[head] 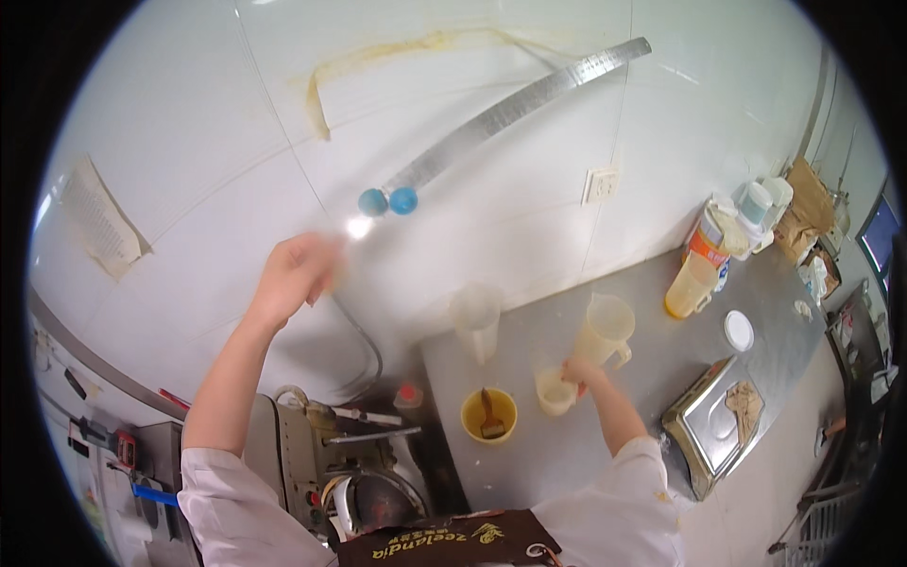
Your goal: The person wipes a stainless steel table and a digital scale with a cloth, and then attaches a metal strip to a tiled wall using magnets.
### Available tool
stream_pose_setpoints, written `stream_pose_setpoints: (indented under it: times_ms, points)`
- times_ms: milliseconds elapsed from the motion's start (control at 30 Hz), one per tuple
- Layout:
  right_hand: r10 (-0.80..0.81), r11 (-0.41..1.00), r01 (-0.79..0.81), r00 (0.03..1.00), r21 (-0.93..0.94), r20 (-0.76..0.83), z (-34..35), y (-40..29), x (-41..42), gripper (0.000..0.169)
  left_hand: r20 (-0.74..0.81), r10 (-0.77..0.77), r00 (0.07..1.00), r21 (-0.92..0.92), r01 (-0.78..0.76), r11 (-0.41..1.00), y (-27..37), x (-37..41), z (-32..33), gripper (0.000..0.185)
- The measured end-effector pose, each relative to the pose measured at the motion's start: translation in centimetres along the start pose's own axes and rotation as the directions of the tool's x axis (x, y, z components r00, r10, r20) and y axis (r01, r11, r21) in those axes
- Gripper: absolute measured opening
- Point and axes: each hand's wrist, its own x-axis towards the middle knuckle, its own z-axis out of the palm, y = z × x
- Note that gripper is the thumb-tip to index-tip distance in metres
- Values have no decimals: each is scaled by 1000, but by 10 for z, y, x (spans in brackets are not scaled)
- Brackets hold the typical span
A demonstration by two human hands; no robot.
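Raised in front of the white wall, my left hand point(301, 269) is bent at the fingers and partly blurred; whether it holds anything small cannot be told. Low over the steel table, my right hand point(582, 372) grips a small translucent plastic measuring cup point(555, 393) at its right side. Just behind that hand stands a larger plastic measuring jug point(608, 326) with its handle toward me. A clear plastic jug point(476, 319) is near the wall, left of the small cup. The yellow tub point(511, 419) holds a flat brush point(489, 414) with a brown handle.
A bench scale point(716, 425) with a crumpled brown cloth point(744, 407) stands at right. Beyond it are a white lid point(739, 331), another jug point(689, 287) and several containers. A machine point(290, 453) is at lower left. Two blue round magnets point(388, 201) and a metal strip point(510, 106) are on the wall.
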Motion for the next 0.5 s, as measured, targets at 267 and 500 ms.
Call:
stream_pose_setpoints:
  times_ms: [267,500]
  points:
    - [-239,883,85,928,-461,-287,-54,-40,-54,64,-77,72,994,65,-67,996,31,23,-17,45]
    - [-444,669,723,573,170,-689,-202,-152,-159,53,-132,147,980,152,-127,980,50,50,-23,44]
